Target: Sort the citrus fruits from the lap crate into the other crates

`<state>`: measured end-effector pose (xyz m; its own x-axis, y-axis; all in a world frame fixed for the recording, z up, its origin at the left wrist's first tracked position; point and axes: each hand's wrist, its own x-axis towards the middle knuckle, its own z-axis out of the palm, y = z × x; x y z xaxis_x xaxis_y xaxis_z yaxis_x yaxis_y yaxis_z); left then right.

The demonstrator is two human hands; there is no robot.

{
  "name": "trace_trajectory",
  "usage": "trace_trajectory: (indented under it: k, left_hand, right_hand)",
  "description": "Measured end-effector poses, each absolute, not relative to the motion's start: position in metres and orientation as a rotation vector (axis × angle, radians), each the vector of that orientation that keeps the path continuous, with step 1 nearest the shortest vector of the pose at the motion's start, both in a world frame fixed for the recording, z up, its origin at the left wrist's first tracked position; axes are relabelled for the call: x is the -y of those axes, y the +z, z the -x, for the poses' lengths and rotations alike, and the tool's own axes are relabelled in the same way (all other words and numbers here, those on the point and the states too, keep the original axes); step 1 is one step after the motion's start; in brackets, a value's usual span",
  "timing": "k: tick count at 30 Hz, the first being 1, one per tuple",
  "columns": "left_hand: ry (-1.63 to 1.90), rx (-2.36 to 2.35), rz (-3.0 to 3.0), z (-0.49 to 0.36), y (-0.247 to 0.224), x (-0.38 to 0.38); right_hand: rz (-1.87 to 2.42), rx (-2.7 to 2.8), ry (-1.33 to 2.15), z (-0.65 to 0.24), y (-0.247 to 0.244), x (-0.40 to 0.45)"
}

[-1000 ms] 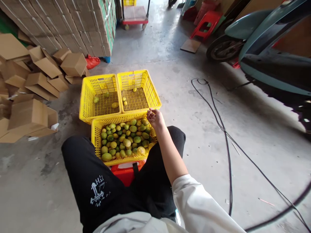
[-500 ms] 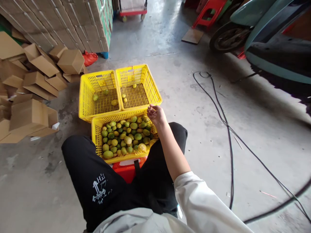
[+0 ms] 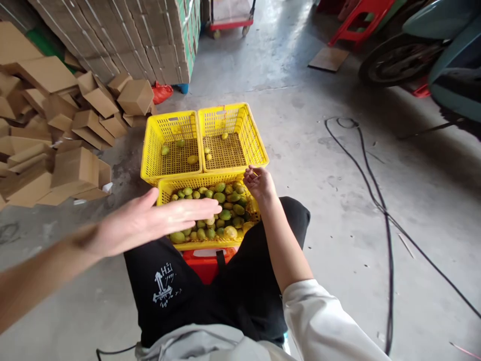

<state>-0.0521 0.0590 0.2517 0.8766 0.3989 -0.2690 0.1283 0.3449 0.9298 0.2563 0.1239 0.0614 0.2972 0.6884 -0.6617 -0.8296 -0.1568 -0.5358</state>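
My left hand (image 3: 154, 215) reaches in from the left, fingers stretched out and thumb raised. It hangs over the near yellow crate (image 3: 210, 245), holds nothing and hides part of the fruit. Green and yellow lemons (image 3: 230, 232) fill that crate. At its right rim, my right hand (image 3: 260, 183) is palm up with fingers loosely bent; no fruit shows in it. Beyond stand two more yellow crates side by side. The far left crate (image 3: 150, 145) holds a few lemons (image 3: 193, 159), and the far right crate (image 3: 259, 145) a few small yellow ones (image 3: 224, 136).
Cardboard boxes (image 3: 75, 170) lie heaped at left, before a tall carton stack (image 3: 150, 40). A red object (image 3: 203, 265) is under the near crate, between my knees. Black cable (image 3: 387, 240) runs along the floor at right, near a parked scooter (image 3: 451, 65).
My left hand has come into view from the left, stretched over the near crate. My right hand stays by that crate's right rim. The whole view has shifted, so things appear further right.
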Motion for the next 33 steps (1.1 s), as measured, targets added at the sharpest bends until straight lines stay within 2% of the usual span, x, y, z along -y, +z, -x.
trace_trajectory:
  k: [7, 10, 13, 15, 19, 21, 26, 28, 33]
  left_hand:
    - [0.143, -0.267, -0.834, 0.017, 0.208, -0.053]
    - [0.101, -0.299, -0.888, 0.008, 0.184, -0.063]
    - [-0.005, -0.408, -1.13, -0.003, 0.14, -0.094]
    - [-0.183, -0.541, -1.378, -0.012, 0.098, -0.121]
    - [-0.797, -1.151, -1.94, -0.029, 0.01, -0.159]
    - [-0.974, -1.217, -2.138, -0.034, -0.028, -0.16]
    - [-0.918, -1.16, -2.078, -0.044, -0.092, -0.124]
    - [-0.913, -1.12, -2.069, -0.05, -0.106, -0.104]
    - [-0.708, -1.389, -2.127, -0.048, -0.131, -0.072]
  right_hand:
    - [1.09, -0.175, 1.339, -0.254, 0.064, -0.123]
    - [1.097, -0.174, 1.324, -0.252, 0.063, -0.124]
    - [1.097, -0.132, 1.283, -0.252, 0.06, -0.125]
    - [1.084, -0.059, 1.26, -0.253, 0.06, -0.124]
    - [1.112, 0.065, 1.245, -0.261, 0.059, -0.121]
    - [1.135, 0.108, 1.225, -0.267, 0.057, -0.119]
    - [1.148, 0.2, 1.145, -0.282, 0.054, -0.113]
    - [1.147, 0.235, 1.134, -0.286, 0.057, -0.111]
    - [1.14, 0.254, 1.203, -0.292, 0.063, -0.107]
